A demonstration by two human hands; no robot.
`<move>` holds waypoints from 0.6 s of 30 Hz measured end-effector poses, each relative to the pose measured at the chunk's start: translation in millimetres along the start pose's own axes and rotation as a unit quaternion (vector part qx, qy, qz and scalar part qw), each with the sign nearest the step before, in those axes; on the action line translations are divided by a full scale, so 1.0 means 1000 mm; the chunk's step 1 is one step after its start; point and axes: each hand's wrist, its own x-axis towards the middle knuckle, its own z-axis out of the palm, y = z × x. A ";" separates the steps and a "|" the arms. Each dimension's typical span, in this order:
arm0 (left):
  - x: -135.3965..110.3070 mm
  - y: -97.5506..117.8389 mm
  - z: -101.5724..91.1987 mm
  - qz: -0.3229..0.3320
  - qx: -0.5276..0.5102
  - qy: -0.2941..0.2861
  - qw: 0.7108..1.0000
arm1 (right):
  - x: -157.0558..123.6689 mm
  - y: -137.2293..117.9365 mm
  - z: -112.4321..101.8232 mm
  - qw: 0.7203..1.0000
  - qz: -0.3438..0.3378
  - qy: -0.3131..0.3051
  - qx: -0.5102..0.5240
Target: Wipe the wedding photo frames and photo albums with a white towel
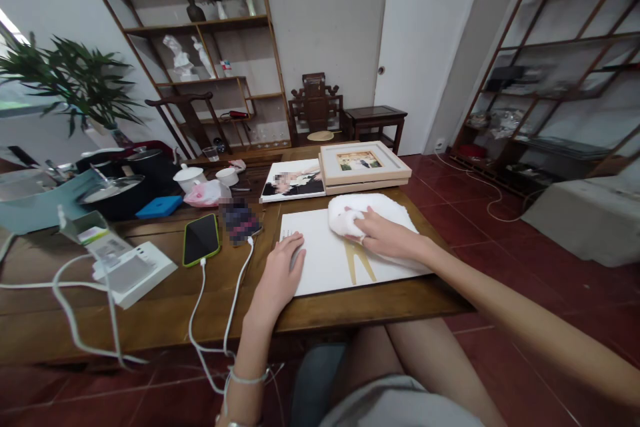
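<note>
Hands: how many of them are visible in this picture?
2: the left hand at the left edge of the white board, the right hand holding the white cloth.

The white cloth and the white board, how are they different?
The cloth looks fluffy and bunched; the board looks smooth and flat. The cloth is plain, but the board has gold marks. The right hand holds the cloth, while the left hand rests on the board. Both are mostly white.

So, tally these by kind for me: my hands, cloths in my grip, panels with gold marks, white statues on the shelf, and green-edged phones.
Hands: 2 (left hand, right hand)
White cloth: 1
Gold-marked panel: 1
White statues: 2
Green-edged phone: 1
Total: 7
</note>
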 end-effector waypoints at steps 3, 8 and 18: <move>0.000 0.000 0.001 -0.004 0.005 -0.004 1.000 | -0.029 -0.019 0.001 0.998 -0.049 -0.028 -0.003; 0.000 0.000 0.001 -0.004 0.005 -0.016 1.000 | -0.075 -0.054 -0.001 0.991 -0.109 -0.081 0.018; -0.001 0.001 0.000 -0.013 0.005 -0.037 0.999 | -0.014 -0.016 -0.005 0.999 0.001 -0.040 -0.017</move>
